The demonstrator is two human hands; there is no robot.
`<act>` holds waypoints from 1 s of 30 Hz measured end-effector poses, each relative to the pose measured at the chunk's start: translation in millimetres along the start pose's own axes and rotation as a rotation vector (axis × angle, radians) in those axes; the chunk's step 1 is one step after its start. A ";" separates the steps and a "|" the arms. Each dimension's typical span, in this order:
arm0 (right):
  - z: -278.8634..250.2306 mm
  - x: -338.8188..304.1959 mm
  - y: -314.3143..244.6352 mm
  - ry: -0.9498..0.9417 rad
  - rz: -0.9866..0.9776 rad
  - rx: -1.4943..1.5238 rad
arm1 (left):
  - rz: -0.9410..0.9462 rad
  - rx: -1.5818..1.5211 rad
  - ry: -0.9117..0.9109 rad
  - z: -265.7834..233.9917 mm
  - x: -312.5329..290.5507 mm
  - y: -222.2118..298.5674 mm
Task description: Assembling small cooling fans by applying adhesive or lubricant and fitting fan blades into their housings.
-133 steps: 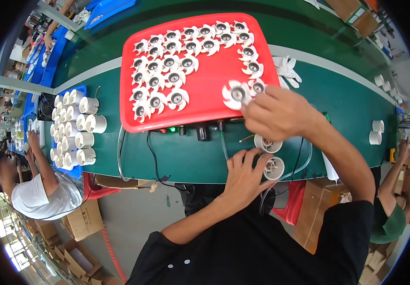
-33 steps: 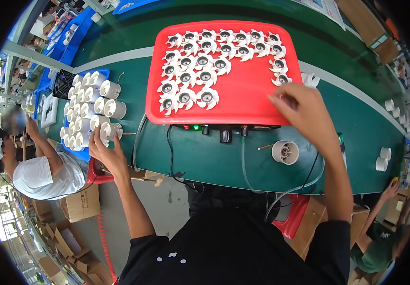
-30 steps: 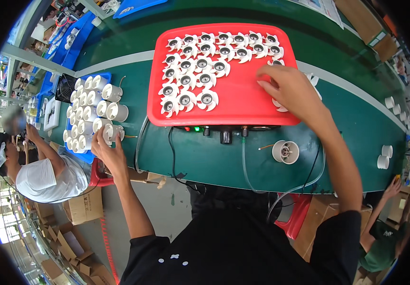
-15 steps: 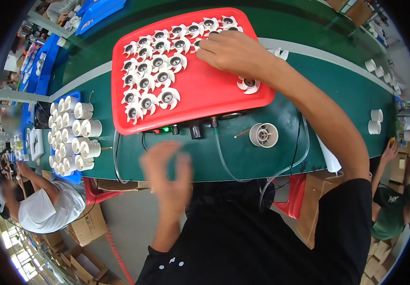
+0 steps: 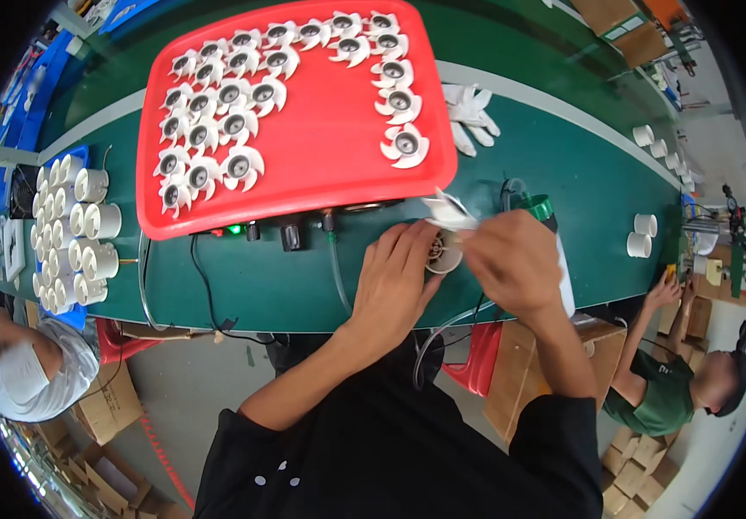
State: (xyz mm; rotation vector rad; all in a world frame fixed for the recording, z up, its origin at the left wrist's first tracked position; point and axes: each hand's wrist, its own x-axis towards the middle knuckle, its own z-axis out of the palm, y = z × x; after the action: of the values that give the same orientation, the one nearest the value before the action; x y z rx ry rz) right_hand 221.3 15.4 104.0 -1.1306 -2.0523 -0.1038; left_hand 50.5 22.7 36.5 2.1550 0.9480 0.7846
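My left hand (image 5: pixel 394 277) curls around the side of a round off-white fan housing (image 5: pixel 447 259), which sits on the green bench below the tray with its open mouth up. Close above that mouth, my right hand (image 5: pixel 515 264) pinches a white fan impeller (image 5: pixel 449 212) by its edge, tilted and slightly blurred. My right fingers hide part of the housing's rim. Beyond both hands, a red tray (image 5: pixel 329 164) carries rows of white impellers with dark round hubs, such as one impeller (image 5: pixel 406 144) near its right edge.
On the left, a blue tray (image 5: pixel 79 316) holds several white housings (image 5: pixel 100 221). White gloves (image 5: pixel 472 112) lie right of the red tray, near a green-topped bottle (image 5: pixel 539 206). A clear tube (image 5: pixel 338 272) crosses the bench. A co-worker (image 5: pixel 667 381) is at the right.
My right hand has come from the red tray to the housing, bringing an impeller. My left hand has moved right and taken hold of the housing. The view has shifted.
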 end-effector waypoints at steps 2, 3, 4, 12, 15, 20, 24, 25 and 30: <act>-2.9 -12.3 -19.5 0.044 0.613 0.419 | -0.052 -0.093 0.017 -7.0 0.0 -1.4; -0.5 -21.2 -27.5 0.093 0.994 0.695 | -0.079 -0.152 0.041 -10.5 -0.2 -1.3; -4.4 -26.6 -25.4 -0.024 1.100 0.862 | -0.124 -0.285 0.038 -14.2 0.8 0.1; 23.8 -17.2 -53.8 -0.147 1.245 0.881 | -0.132 -0.250 0.067 -47.3 -20.2 -6.7; 34.3 -8.7 -63.0 -0.167 1.203 0.791 | -0.135 -0.255 0.150 -58.0 -26.1 -12.2; 27.1 0.7 -75.3 -0.110 1.012 0.626 | -0.198 -0.271 0.126 -71.7 -36.3 -20.0; 24.6 16.0 -77.1 -0.352 0.752 0.409 | -0.117 -0.214 0.110 -70.8 -41.2 -22.0; 26.1 20.9 -78.6 -0.474 0.679 0.352 | -0.083 -0.184 0.097 -70.7 -41.7 -21.2; 31.3 20.0 -82.7 -0.375 0.564 0.150 | -0.102 -0.188 0.067 -71.2 -42.8 -22.5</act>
State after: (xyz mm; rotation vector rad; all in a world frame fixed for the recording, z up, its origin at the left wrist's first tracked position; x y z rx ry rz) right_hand 134.8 -7.8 118.5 -1.6788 -1.9233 0.5676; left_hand -34.1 23.3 52.2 1.9141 0.9698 0.8639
